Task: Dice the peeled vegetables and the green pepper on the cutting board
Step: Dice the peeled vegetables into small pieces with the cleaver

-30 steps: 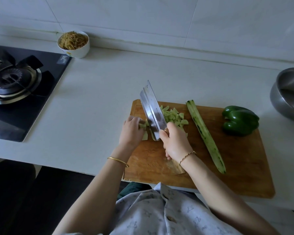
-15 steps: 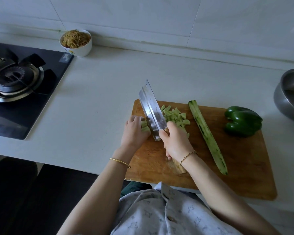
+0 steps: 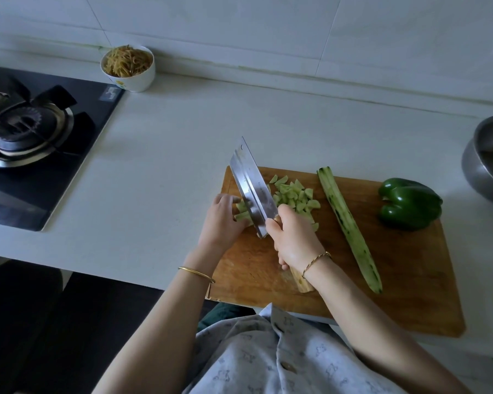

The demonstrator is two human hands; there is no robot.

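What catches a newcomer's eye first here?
The cleaver, held by the right hand, stands at the left end of the cutting board beside the left hand holding vegetable strips. Right of it lie diced pieces, a long peeled vegetable and a whole green pepper.

Dim, cool grey-blue cast overall. Light soft and diffuse; shadows faint, soft-edged. Pale sheen on cleaver (image 3: 254, 191) blade, small highlights on top of pepper (image 3: 409, 203). Floor (image 3: 40, 336) at lower left nearly black, detail lost. Wide-angle bending: counter (image 3: 182, 137) back edge and board (image 3: 410, 280) sides bow. Centre sharp; shirt (image 3: 268, 359) slightly soft.
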